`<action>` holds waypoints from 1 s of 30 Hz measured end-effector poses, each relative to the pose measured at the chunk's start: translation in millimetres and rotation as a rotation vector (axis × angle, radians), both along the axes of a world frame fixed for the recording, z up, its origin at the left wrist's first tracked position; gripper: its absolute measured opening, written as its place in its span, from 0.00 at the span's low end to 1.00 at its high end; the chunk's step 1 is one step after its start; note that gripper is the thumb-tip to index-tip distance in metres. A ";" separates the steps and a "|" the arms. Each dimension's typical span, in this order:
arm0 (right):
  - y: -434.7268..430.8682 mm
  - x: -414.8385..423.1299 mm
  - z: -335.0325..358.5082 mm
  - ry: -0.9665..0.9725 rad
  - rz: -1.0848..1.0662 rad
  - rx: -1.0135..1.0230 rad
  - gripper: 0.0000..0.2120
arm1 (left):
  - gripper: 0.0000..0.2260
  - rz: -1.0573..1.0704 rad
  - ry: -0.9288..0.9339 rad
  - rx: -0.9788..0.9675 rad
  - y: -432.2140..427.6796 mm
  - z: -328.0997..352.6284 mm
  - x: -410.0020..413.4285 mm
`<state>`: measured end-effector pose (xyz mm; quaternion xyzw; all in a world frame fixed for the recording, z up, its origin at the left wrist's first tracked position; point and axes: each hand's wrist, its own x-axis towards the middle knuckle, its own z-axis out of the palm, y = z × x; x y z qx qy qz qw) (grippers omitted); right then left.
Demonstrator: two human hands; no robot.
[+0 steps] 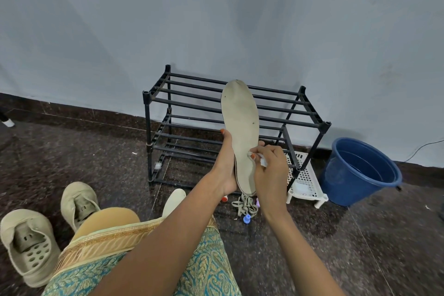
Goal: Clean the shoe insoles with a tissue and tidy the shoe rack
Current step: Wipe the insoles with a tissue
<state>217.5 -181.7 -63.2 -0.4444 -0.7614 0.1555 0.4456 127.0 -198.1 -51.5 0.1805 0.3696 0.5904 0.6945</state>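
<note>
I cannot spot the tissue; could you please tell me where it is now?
In the head view the tissue is pinched in the right hand, against the lower part of the insole that the left hand holds up before the shoe rack.

I see open floor [96, 151] left of the shoe rack [192, 104], upheld insole [240, 115] screening its middle, white basket [306, 182] and blue bucket [348, 175] crowding its right, laces [243, 206] below, shoes [28, 243] near left.
</note>
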 end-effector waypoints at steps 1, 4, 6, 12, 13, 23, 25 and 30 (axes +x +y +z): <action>0.1 -0.6 -0.3 -0.002 -0.004 0.000 0.07 | 0.41 0.001 0.007 0.004 0.4 -0.5 -0.5; -2.2 -1.3 -1.9 -0.002 0.000 0.004 0.07 | 0.41 0.000 0.023 0.015 1.0 -1.3 -0.4; -5.0 -1.3 -3.7 -0.011 0.016 0.027 0.07 | 0.41 0.003 0.020 0.018 1.4 -1.7 -0.3; -23.0 0.3 -7.5 -0.012 0.073 -0.014 0.07 | 0.40 0.051 -0.089 0.020 2.1 -0.6 -3.0; -25.4 0.6 -8.5 -0.012 0.085 -0.014 0.07 | 0.40 0.060 -0.096 0.020 2.6 -1.1 -3.2; -11.2 -5.6 -2.8 0.012 0.045 0.003 0.08 | 0.40 0.025 0.000 0.006 3.4 -3.5 -1.1; -8.0 -7.3 -1.6 0.007 0.026 -0.013 0.08 | 0.39 0.022 -0.005 0.006 3.0 -3.0 -0.7; -12.8 -7.2 -2.9 0.011 0.052 -0.029 0.07 | 0.42 0.015 -0.012 -0.002 2.2 -2.9 -1.9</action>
